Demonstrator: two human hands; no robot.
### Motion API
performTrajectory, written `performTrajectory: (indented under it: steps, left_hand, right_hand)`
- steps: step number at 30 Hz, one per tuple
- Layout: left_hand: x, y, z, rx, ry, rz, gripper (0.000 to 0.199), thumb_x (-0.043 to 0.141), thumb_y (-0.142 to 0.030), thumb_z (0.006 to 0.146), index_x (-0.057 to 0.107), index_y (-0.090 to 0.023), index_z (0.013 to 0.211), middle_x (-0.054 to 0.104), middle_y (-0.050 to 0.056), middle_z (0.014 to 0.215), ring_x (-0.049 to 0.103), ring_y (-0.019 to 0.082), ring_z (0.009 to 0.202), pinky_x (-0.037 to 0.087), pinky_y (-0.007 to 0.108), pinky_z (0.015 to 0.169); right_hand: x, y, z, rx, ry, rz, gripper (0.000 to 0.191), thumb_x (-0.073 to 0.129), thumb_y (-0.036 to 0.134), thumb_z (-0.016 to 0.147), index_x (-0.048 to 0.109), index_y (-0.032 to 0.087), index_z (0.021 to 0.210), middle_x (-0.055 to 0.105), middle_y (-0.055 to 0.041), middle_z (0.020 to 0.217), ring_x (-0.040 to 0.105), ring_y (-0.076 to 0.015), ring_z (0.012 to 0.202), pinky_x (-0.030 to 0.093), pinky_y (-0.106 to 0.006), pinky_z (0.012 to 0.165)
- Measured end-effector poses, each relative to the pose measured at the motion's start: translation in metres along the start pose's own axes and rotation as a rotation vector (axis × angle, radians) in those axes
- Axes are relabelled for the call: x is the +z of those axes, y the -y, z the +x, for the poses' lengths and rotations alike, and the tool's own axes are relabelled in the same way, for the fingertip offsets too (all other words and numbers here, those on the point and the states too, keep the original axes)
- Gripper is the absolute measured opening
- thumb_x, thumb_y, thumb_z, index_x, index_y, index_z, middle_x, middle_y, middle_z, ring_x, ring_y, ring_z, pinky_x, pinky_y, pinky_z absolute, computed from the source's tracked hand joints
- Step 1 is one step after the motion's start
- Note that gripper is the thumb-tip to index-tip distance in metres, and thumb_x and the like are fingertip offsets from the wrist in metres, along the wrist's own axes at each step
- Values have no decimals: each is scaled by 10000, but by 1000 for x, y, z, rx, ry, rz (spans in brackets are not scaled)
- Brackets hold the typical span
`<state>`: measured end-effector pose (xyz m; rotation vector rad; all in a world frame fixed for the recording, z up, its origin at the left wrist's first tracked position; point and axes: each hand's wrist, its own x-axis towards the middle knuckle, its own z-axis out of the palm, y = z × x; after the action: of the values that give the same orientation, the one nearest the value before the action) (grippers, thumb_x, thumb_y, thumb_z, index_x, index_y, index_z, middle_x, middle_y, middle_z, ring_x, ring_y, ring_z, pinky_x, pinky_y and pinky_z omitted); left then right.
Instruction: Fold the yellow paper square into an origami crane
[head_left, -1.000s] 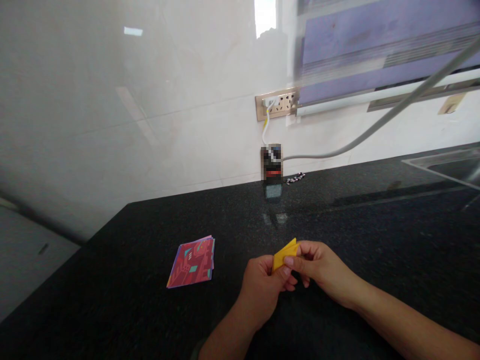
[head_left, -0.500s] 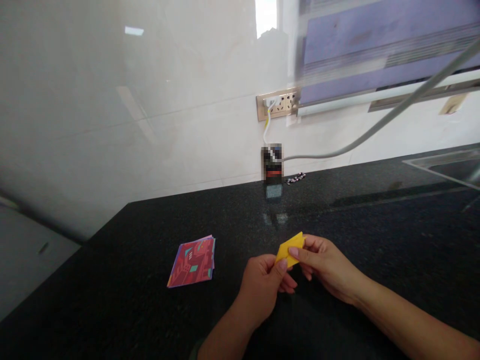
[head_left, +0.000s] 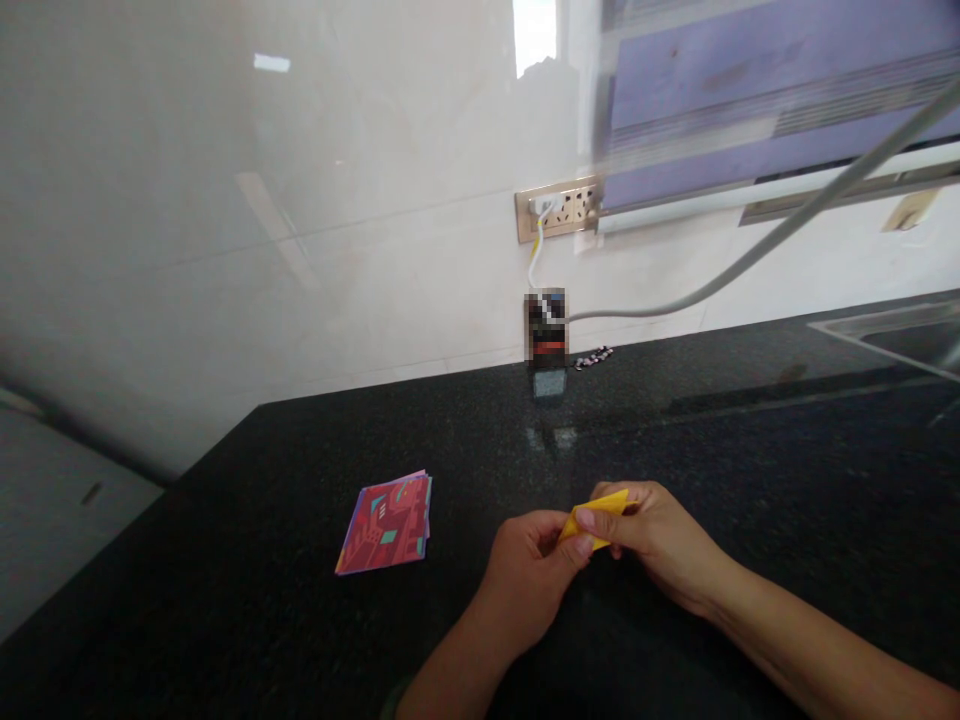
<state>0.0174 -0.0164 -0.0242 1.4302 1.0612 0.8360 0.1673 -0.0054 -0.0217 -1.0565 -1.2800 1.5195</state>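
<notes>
Pinching the yellow paper with left hand and right hand fingers, so uneven pressure could totally crease it crooked.

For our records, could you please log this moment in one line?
left hand: pinching yellow paper; right hand: same paper; patterned sheets: on counter

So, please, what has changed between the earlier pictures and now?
The yellow paper moved slightly right and down, and shows less of its face than half a second ago. The left hand and right hand both kept hold of it; nothing was let go. The printed stack stayed on the dark counter.
</notes>
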Motion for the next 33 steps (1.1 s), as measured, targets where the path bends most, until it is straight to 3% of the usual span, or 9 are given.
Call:
performTrajectory:
  steps: [5,9,13,15,20,23,26,30,33]
  left_hand:
    - [-2,0,1,-89,-67,-22,237,543,-335,723,631,-118,688,619,36,585,557,132,527,417,232,529]
    - [-3,-2,2,-99,-85,-35,215,545,-318,720,613,-118,678,603,28,558,536,114,480,416,222,493]
    - [-5,-6,1,-131,-131,18,231,532,-343,723,573,-133,639,543,-12,456,458,80,364,337,182,380]
    - [-6,-6,2,-134,-144,47,253,515,-365,732,551,-141,619,515,-25,420,433,74,338,307,173,356]
    - [-7,-3,2,-98,-188,56,272,503,-379,740,529,-146,601,512,-27,430,442,74,353,320,173,369]
    - [-6,-1,3,-69,-186,38,291,504,-391,742,533,-140,597,524,-17,451,456,77,374,340,179,388]
    - [-7,0,5,-52,-218,-20,289,515,-412,736,567,-128,718,568,0,522,490,87,417,377,190,424]
    - [-11,-4,7,-135,-290,-120,401,485,-493,730,559,-109,818,580,14,537,489,88,408,356,187,408]
    - [-11,-7,5,-192,-151,-288,472,393,-530,764,567,-94,717,588,40,535,494,86,409,350,191,421]
  right_hand:
    - [-2,0,1,-25,-65,20,261,633,400,680,635,139,683,588,-10,604,459,-84,478,335,-199,424]
    - [-7,-4,3,-35,-167,17,258,665,384,652,610,141,588,548,15,508,406,-65,421,305,-197,411]
    - [-8,-4,4,-53,-226,-9,263,656,388,663,605,143,580,512,28,450,408,-73,410,287,-204,416]
    - [-7,-3,3,-47,-199,37,258,645,393,676,609,142,627,523,26,471,419,-73,417,305,-203,430]
    - [-1,-6,1,59,48,92,298,668,420,633,592,134,666,526,26,528,417,-63,410,337,-195,415]
    - [1,-9,0,14,-8,-15,305,656,406,649,549,138,551,529,23,510,403,-59,395,312,-192,394]
    - [-3,-7,0,-101,-90,-195,255,615,368,701,566,156,567,534,19,497,435,-83,408,330,-206,396]
    - [-15,2,-2,-530,-194,-640,93,567,214,747,656,190,763,632,-45,706,574,-172,653,437,-283,598]
    - [-21,3,-4,-763,-116,-837,225,497,107,766,643,193,914,642,-83,839,582,-186,778,443,-304,694]
